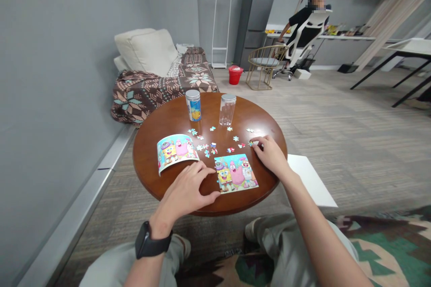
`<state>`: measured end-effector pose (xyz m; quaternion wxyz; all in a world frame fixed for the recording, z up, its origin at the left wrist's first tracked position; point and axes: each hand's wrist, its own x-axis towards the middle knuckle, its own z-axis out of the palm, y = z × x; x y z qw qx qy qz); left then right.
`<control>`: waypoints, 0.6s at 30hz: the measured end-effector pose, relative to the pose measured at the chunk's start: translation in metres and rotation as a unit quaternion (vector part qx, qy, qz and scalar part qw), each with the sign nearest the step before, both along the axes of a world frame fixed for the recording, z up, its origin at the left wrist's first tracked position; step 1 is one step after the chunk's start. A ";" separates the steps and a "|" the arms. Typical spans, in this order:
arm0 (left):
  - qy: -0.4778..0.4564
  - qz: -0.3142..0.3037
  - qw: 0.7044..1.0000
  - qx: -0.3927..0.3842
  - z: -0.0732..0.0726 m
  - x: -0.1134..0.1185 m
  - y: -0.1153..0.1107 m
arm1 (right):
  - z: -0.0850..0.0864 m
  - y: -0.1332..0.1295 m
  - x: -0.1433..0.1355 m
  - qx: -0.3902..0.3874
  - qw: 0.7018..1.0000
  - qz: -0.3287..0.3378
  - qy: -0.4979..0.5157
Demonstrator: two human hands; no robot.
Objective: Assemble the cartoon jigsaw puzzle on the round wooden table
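Note:
A partly assembled cartoon jigsaw puzzle (237, 172) lies flat near the front of the round brown table (161, 116). My left hand (188, 188) rests at its left edge, thumb and fingers apart, holding nothing. Beyond the puzzle's upper right corner, my right hand (267, 152) pinches a small jigsaw piece (251, 143) at the tabletop. Several loose pieces (213, 145) are scattered behind the puzzle. A curved picture card (177, 149) with the same cartoon scene stands to the left, behind my left hand.
Toward the back of the table stand a jar with a blue label (194, 106) and a clear jar (227, 111), both with silver lids. A white board (310, 179) is at the table's right. Farther off, a person (305, 20) sits on a white chair (308, 38).

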<state>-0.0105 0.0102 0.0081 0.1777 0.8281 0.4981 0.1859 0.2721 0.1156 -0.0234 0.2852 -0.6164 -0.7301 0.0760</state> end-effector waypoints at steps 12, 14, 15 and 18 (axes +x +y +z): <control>-0.006 0.003 1.000 0.019 -0.004 -0.001 0.000 | 0.000 -0.003 0.001 0.009 1.000 0.011 -0.011; -0.007 0.003 1.000 0.019 -0.003 0.000 -0.002 | -0.002 -0.001 0.003 0.008 1.000 0.012 -0.009; -0.007 0.002 1.000 0.020 -0.002 0.000 -0.002 | -0.004 0.000 0.004 0.009 1.000 0.013 -0.011; -0.006 0.003 1.000 0.022 -0.001 0.001 -0.003 | -0.007 0.003 0.006 0.013 1.000 0.003 -0.012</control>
